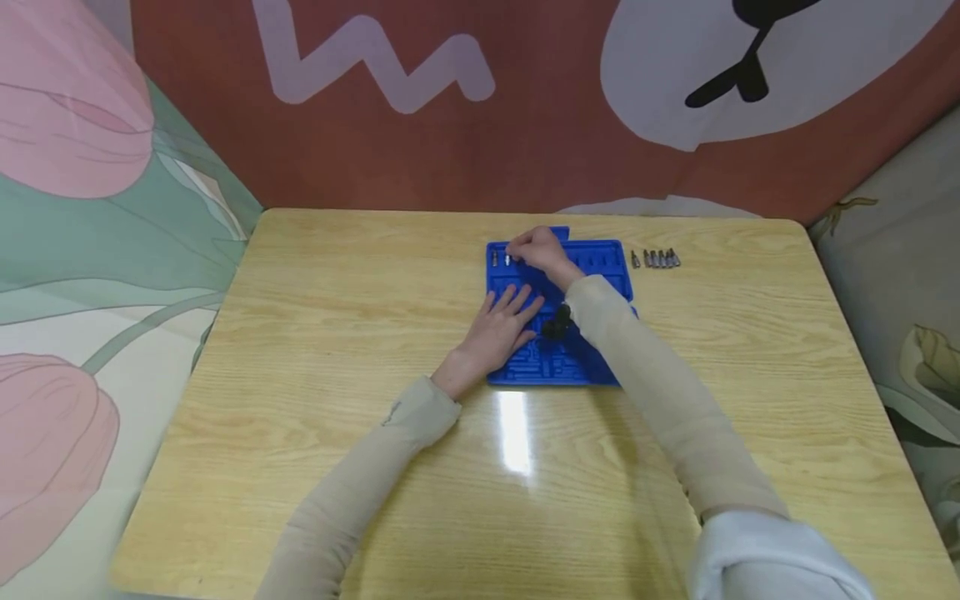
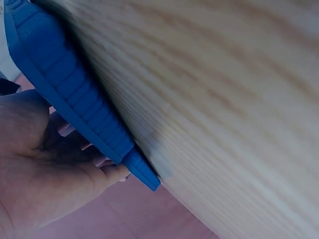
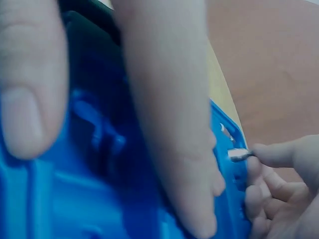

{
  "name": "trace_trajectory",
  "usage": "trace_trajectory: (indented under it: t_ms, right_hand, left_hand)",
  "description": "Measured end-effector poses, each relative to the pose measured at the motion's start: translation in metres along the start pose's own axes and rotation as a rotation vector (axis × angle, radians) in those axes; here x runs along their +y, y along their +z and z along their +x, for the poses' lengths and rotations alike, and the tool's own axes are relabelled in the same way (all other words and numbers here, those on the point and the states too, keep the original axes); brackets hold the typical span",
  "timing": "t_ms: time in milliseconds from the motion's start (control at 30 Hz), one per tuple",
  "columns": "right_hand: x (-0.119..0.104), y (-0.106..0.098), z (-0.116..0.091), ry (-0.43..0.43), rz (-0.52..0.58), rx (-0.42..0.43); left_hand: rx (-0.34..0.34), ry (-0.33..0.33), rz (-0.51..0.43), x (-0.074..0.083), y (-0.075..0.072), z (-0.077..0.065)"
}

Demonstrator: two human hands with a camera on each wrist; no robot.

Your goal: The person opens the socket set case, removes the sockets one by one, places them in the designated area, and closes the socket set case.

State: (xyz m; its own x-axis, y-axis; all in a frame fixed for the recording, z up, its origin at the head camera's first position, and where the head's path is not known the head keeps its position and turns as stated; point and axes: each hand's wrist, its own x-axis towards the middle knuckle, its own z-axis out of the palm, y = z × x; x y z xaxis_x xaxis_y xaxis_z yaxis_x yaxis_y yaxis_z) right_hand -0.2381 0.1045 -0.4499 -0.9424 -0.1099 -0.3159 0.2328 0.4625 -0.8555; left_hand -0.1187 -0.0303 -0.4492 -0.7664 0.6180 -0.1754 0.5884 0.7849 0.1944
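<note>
A blue plastic tool case (image 1: 555,377) with moulded slots lies unfolded on the table. My left hand (image 1: 491,333) rests on its left part, fingers straight and spread; the left wrist view shows the palm beside the case's ribbed edge (image 2: 84,107). My right hand (image 1: 543,250) reaches over the upper section and pinches a small silver screwdriver bit (image 3: 238,154) between thumb and finger at the slot row. Another bit (image 1: 495,259) sits in the slot to its left. In the right wrist view, left-hand fingers (image 3: 169,124) fill the foreground.
Right of the case, several silver bits (image 1: 662,259) stand in a row, with a single bit (image 1: 635,259) slightly apart. The wooden table (image 1: 337,317) meets a printed red wall covering (image 1: 525,158) at the back. A dark device (image 1: 557,323) is by the right wrist.
</note>
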Motion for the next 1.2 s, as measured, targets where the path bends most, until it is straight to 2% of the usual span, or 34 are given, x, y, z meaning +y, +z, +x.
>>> trace_trajectory:
  t_ms: [200,367,600,833,1200]
  right_hand:
    - [-0.001,0.001,0.001,0.008,0.111,0.049]
    - [-0.001,-0.003,-0.002,0.038,0.095,0.015]
    - [0.001,-0.007,-0.002,0.037,0.136,-0.038]
    - [0.007,-0.022,-0.010,0.013,0.131,-0.022]
    - [0.019,-0.047,-0.023,0.048,0.179,-0.056]
  left_hand:
    - [0.015,-0.002,0.001,-0.001,0.002,-0.001]
    - [0.008,-0.004,-0.008,0.000,0.002,-0.002]
    - [-0.004,-0.006,-0.019,-0.001,0.001,-0.001]
    - [-0.009,0.010,0.004,0.001,0.000,0.000]
    - [-0.007,-0.005,0.027,0.002,-0.002,0.000]
